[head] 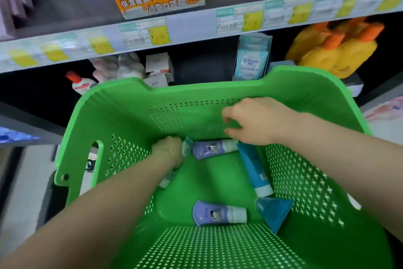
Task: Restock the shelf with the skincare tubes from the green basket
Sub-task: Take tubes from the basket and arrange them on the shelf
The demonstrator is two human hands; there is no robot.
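Both hands reach into green perforated plastic basket [196, 87] holding skincare tubes, shelf behind.
Purple tube with white cap [209, 148] lies along the basket floor's far edge. A second purple tube [216, 213] lies at the near edge. Blue tube with white cap [253, 166] runs along the right edge, with a darker blue tube [273, 212] at the near-right corner. Left hand [169, 150] is down in the far-left corner just beside a pale teal tube end [187, 145]; its fingers are hidden, so grip cannot be told. Right hand [257, 121] hovers over the far purple tube, fingers loosely curled, thumb apart, pinching nothing. Grey shelf edge with price labels [192, 22] is beyond, with yellow bottles with orange caps [333, 50] and pale blue sachets [250, 63].
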